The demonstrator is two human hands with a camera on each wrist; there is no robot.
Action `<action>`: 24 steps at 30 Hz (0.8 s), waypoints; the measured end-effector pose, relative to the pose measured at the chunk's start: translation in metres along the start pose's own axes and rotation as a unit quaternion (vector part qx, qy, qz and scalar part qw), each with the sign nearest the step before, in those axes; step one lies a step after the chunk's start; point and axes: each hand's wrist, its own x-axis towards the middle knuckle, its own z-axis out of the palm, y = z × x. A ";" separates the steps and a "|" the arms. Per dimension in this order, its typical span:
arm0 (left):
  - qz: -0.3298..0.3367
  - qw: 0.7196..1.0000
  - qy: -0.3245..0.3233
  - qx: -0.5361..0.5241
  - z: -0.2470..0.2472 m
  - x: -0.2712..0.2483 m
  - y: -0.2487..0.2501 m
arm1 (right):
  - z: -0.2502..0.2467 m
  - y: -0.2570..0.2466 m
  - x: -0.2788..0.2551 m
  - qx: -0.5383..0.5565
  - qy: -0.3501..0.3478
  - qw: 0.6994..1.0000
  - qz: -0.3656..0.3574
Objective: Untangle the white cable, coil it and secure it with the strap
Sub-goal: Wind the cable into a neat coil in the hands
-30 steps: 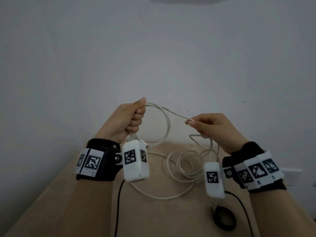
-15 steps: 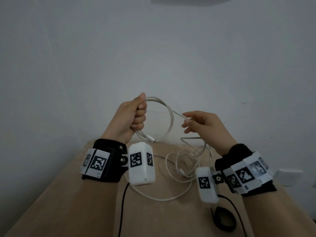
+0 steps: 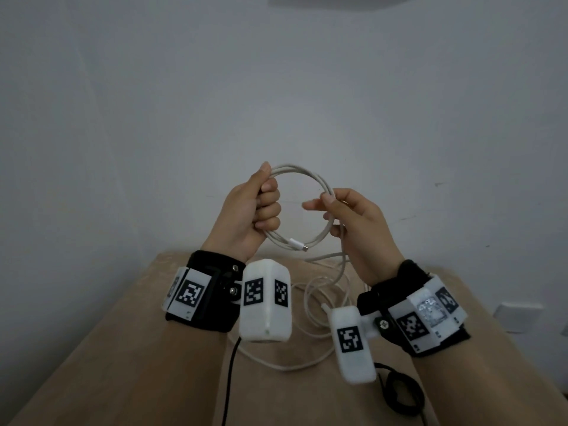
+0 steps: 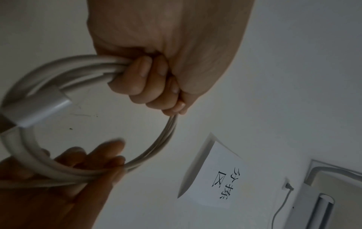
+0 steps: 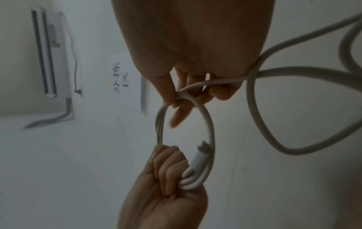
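The white cable (image 3: pixel 295 169) is partly wound into a round coil held up above the tan table (image 3: pixel 153 348). My left hand (image 3: pixel 267 204) grips the coil's left side in a fist, and the plug (image 3: pixel 296 243) sticks out at the bottom. My right hand (image 3: pixel 332 207) pinches the cable at the coil's right side, index finger straight. The rest of the cable (image 3: pixel 313 305) hangs down and lies in loose loops on the table. In the left wrist view my fist (image 4: pixel 152 83) closes on several strands (image 4: pixel 29 162). The black strap (image 3: pixel 408 415) lies at the table's near right.
A plain white wall stands close behind the table. A wall socket (image 3: pixel 519 318) sits low on the right. A paper sign (image 4: pixel 215 175) and a wall unit (image 4: pixel 333 193) show in the left wrist view. Black camera leads (image 3: pixel 230 379) trail over the table.
Both hands have risen and come closer together. My right hand has carried its strand round onto the coil, which now has one more turn, and less cable lies on the table.
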 end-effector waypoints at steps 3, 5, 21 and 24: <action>-0.014 1.000 -0.010 -0.022 0.000 0.002 -0.002 | -0.001 0.001 0.001 0.084 -0.001 0.996 0.004; -0.030 0.999 -0.022 -0.029 0.000 0.003 -0.004 | -0.002 0.000 0.002 0.138 0.000 0.990 0.000; -0.076 0.994 -0.075 -0.026 -0.012 0.008 -0.013 | -0.012 -0.001 0.006 0.171 0.007 0.985 0.029; -0.068 0.994 -0.073 -0.033 -0.010 0.007 -0.014 | -0.012 -0.001 0.007 0.185 0.005 0.982 0.037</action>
